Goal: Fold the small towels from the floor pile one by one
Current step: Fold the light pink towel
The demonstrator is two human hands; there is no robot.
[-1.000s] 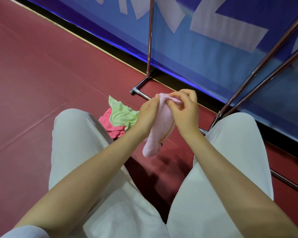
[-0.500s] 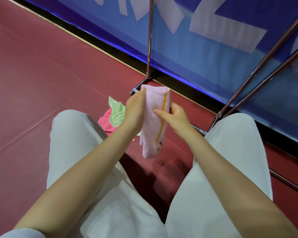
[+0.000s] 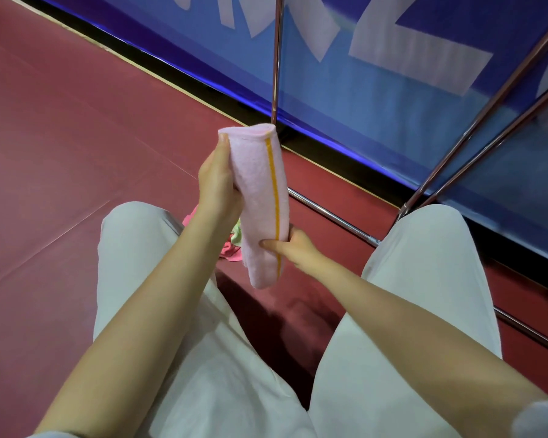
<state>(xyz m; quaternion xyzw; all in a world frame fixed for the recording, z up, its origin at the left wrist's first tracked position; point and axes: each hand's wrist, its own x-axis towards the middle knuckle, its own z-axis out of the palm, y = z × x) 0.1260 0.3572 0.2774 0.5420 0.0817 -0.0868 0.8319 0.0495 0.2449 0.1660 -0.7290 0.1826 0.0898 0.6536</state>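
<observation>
- A seated person's knees in pale trousers (image 3: 159, 279) frame the scene, both bare forearms reaching forward over the dark red floor (image 3: 45, 153).
- The right hand (image 3: 298, 246) pinches the lower part of a pale pink towel (image 3: 260, 197), thumb laid across its front just above the hanging bottom end; the other fingers are hidden behind the cloth.
- The left hand (image 3: 217, 181) grips the towel's upper left edge, thumb pressed near the top corner, fingers wrapped out of sight behind it.
- The towel hangs in the air between the knees as a narrow folded strip, its long axis running near-vertical from the left hand down to the right, an orange stripe (image 3: 274, 197) tracing that length.
- The next fold likely turns on this: the two grips sit at opposite ends of the long axis, so bringing the lower end up to the top would halve the strip.
- Behind the left wrist, the floor pile (image 3: 231, 245) of pink and green cloth peeks out.
- Beyond stand a metal rack (image 3: 276, 58) and a blue banner (image 3: 393, 90).
</observation>
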